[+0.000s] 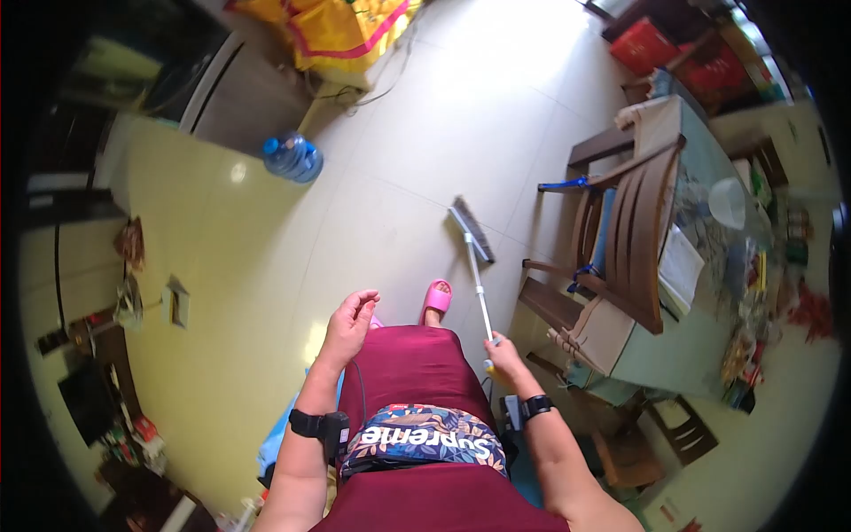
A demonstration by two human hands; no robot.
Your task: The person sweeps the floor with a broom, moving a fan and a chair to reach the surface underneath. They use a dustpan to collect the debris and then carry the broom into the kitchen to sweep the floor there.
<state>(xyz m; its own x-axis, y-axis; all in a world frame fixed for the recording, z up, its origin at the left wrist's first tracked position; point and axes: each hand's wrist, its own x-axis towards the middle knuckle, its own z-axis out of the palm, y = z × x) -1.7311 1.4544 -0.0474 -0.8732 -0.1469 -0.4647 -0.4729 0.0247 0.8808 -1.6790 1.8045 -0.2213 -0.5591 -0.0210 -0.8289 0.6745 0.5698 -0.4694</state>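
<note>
My right hand (505, 359) is wrapped round the handle of a broom (480, 288), low at my right side. The broom's thin pale pole runs forward to a wide head with dark bristles, which is at the tiled floor ahead of my feet. My left hand (353, 324) is raised in front of my left side with nothing in it, its fingers loosely bent and partly apart. Below it, a pink slipper (435, 301) shows on one foot, and part of another is beside the hem of my dark red clothing.
A large blue water bottle (300, 160) stands on the floor at the left, near a grey appliance (257, 93). Wooden chairs (634, 217) surround a cluttered table (683, 350) at the right. A yellow cloth (346, 35) with cables beside it is at the top.
</note>
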